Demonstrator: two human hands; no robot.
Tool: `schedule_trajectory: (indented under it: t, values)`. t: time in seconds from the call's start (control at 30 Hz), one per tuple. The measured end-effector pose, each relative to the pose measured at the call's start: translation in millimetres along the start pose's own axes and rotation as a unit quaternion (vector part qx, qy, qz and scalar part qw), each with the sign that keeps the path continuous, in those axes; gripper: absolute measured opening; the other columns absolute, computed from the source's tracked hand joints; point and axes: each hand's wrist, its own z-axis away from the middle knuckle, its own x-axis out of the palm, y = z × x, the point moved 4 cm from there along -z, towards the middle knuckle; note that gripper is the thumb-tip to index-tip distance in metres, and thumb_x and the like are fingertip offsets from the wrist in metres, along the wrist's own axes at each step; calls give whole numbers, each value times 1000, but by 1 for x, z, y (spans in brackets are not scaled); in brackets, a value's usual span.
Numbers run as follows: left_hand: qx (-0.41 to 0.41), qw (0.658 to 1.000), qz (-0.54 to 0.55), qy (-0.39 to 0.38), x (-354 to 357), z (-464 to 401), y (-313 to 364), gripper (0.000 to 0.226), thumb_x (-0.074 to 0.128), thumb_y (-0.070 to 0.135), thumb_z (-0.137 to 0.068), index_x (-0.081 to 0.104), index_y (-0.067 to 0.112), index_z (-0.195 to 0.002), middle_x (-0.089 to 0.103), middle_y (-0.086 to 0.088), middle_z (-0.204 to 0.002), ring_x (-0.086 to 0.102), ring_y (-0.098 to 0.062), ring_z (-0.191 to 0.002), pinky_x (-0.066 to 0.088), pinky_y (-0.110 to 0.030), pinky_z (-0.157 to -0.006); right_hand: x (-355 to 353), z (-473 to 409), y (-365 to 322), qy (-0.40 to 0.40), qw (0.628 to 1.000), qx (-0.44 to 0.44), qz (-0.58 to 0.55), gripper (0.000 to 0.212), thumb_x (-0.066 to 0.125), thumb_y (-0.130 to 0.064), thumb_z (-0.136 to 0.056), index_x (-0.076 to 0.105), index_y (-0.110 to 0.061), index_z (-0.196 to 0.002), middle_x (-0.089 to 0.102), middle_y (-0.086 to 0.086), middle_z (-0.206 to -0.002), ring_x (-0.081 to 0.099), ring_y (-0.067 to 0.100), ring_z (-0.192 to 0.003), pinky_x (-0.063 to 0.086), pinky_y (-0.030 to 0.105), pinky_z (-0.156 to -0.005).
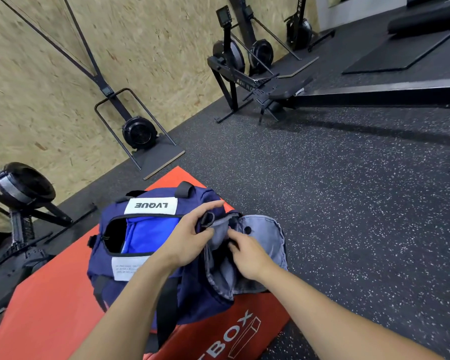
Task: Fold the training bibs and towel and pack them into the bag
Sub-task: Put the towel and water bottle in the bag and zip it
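Grey towel [260, 240] at bag [130, 287] end pocket. Pinched by right hand [247, 253], just beside. Left hand [190, 240] gripping pocket rim.

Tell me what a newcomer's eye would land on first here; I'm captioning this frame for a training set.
First the navy duffel bag lying on a red foam box in the lower middle, its top zip open on bright blue fabric inside. Next, both hands at the bag's right end: the left hand grips that end while the right hand reaches into an open grey-lined end pocket. Behind, black rowing machines line the chipboard wall.
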Motion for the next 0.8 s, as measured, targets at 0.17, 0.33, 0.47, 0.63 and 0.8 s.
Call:
schedule_trajectory:
  t: [0.17, 0.33, 0.47, 0.63, 0.8]
  values:
    - [-1, 1000, 0, 11, -21, 11, 7, 63, 68, 2, -90, 50, 32, -143, 57, 21, -137, 49, 9, -127, 35, -12, -108, -50, 11, -30, 108, 991, -33, -76, 32, 51, -6, -97, 67, -23, -119, 73, -10, -110, 64, 3, -104, 47, 27, -97]
    - [-52, 998, 39, 19, -42, 34, 13, 70, 70, -2, -87, 51, 40, -139, 45, 3, -74, 42, -9, -72, 42, -16, -79, -85, 23, -77, 137, 977, -125, -106, 26, 63, -25, -93, 67, -31, -117, 68, -16, -113, 63, -1, -105, 48, 21, -93]
    - [-53, 996, 60, 41, -54, 52, 26, 76, 60, -17, -83, 48, 33, -140, 65, -5, -86, 63, -9, -87, 47, -13, -88, -82, 32, -120, 48, 978, -197, 42, 51, 63, -52, -83, 62, -35, -131, 63, -13, -125, 56, 3, -115, 42, 22, -100]
    - [-44, 996, 36, 64, -64, 72, 34, 83, 44, -24, -80, 42, 29, -144, 71, -7, -100, 66, 2, -101, 47, -11, -91, -59, 36, -147, -3, 962, -204, 181, 68, 74, -52, -81, 50, -36, -143, 56, -8, -138, 50, 11, -128, 40, 31, -105]
    - [-40, 996, 18, 77, -74, 91, 19, 81, 49, -17, -79, 43, 28, -146, 73, -3, -111, 66, -6, -110, 48, -15, -95, -42, 35, -169, 41, 953, -221, 204, 49, 78, -37, -81, 63, -32, -127, 64, -9, -123, 59, 13, -115, 41, 27, -96]
